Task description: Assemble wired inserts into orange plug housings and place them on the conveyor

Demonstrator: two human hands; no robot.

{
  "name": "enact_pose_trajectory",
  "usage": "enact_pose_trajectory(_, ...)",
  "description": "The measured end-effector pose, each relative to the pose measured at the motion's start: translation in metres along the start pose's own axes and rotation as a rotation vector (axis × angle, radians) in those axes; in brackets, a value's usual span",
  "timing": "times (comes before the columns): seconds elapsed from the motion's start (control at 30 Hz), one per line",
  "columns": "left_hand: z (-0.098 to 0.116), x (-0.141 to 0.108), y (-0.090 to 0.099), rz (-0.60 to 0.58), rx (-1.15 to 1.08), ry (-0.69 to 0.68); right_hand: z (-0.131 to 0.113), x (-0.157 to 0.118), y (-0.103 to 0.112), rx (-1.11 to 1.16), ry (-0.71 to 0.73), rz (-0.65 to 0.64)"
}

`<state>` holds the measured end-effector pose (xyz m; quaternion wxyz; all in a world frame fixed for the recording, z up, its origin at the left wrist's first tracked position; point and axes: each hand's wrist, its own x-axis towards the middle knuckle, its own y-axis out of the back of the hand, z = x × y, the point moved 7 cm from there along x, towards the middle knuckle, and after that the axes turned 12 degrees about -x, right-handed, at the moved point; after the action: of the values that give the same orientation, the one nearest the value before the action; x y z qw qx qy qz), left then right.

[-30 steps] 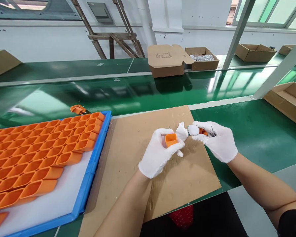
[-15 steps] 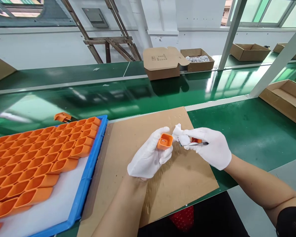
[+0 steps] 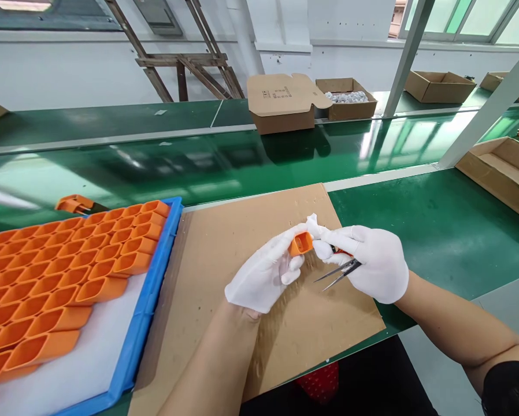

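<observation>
My left hand (image 3: 266,268), in a white glove, grips a small orange plastic casing (image 3: 300,244) between thumb and fingers, its open end facing me. My gloved right hand (image 3: 367,260) is close beside it, with its fingertips near the casing's right side. Metal tweezers (image 3: 340,273) sit in the right hand, their tips spread and pointing left and down. The right fingers also pinch a small part with red and dark bits, mostly hidden by the glove. Both hands are over a brown cardboard sheet (image 3: 216,248).
At left, a blue tray (image 3: 144,323) bears rows of orange casings (image 3: 69,271). Another orange piece (image 3: 75,203) lies behind it on the green belt (image 3: 190,167). Cardboard boxes (image 3: 281,104) stand along the back, one holding white items (image 3: 346,97). A shallow carton (image 3: 502,173) is at right.
The casing has shifted slightly right and tilted toward my right hand. The tweezers have swung downward and their tips have spread apart. The view has turned a little.
</observation>
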<state>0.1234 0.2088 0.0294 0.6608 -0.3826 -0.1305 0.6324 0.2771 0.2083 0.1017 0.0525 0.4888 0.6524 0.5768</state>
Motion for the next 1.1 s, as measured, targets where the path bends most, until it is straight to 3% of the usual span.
enact_pose_trajectory(0.1,-0.002,-0.002,-0.006,-0.047,0.086,0.021,-0.009,-0.001,0.007,-0.154,0.1,0.05)
enact_pose_trajectory(0.43,-0.005,-0.005,-0.01,-0.096,0.261,0.024,-0.009,-0.008,0.001,-0.313,0.118,0.135)
enact_pose_trajectory(0.73,-0.005,-0.005,-0.012,-0.098,0.275,0.0,-0.008,-0.009,-0.005,-0.306,0.089,0.007)
enact_pose_trajectory(0.87,-0.006,-0.004,-0.01,-0.105,0.272,-0.021,-0.009,-0.009,-0.004,-0.297,0.097,0.026)
enact_pose_trajectory(0.93,-0.003,-0.004,-0.006,-0.089,0.291,-0.102,-0.009,-0.008,-0.003,-0.279,0.083,0.026)
enact_pose_trajectory(1.1,0.014,-0.017,-0.009,-0.077,0.561,-0.534,-0.006,-0.003,0.001,-0.177,0.039,0.021)
